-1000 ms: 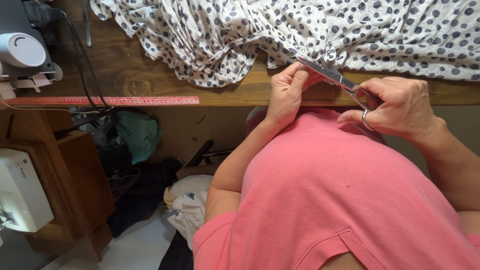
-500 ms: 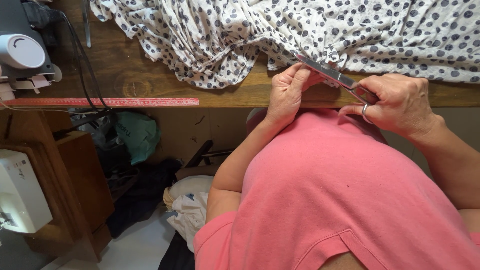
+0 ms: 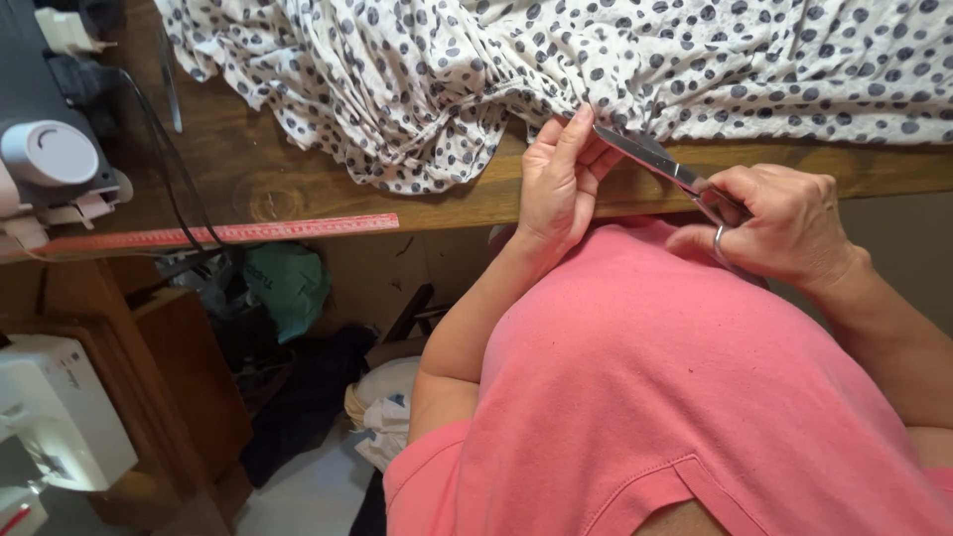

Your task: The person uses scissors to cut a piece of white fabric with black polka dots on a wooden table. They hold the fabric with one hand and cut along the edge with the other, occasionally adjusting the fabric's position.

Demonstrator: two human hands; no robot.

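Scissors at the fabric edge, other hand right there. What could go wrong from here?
1. The left hand pinches the spotted fabric right beside the scissors tips, so a fingertip could get nicked.
2. The fabric is bunched at the wooden table edge, so the blades might catch an extra fold.
3. The right hand works off the table, unsupported, so the cut may wander.

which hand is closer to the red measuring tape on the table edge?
Left. The left hand pinches the dotted fabric just right of the red measuring tape. The right hand, holding the scissors, is farther right.
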